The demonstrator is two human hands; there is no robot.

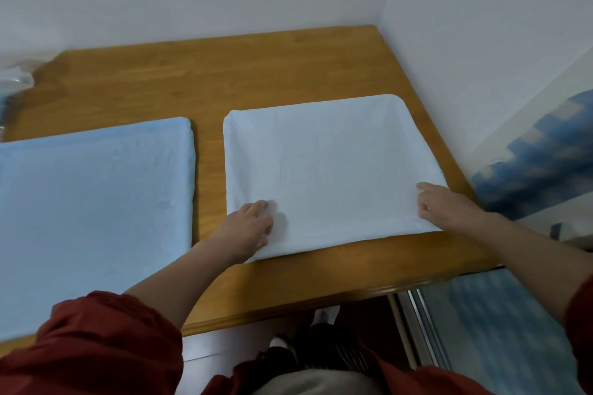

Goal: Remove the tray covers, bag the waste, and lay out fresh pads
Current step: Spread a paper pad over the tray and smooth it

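While the white pad (pixel 327 170) lay by the right edge of the surface (pixel 160 80), the left hand (pixel 247 228) gripped its near left corner and the right hand (pixel 446 205) pinched its near right corner

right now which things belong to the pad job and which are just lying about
Job: white pad, left hand and right hand at its near corners; blue pad; table.
Lying about: clear plastic at far left (blurred, maybe a waste bag); blue patterned surface at right.

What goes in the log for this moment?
step: laying fresh pad | left hand: on white pad, near-left corner | right hand: on its near-right corner | blue pad: lies apart, to the left
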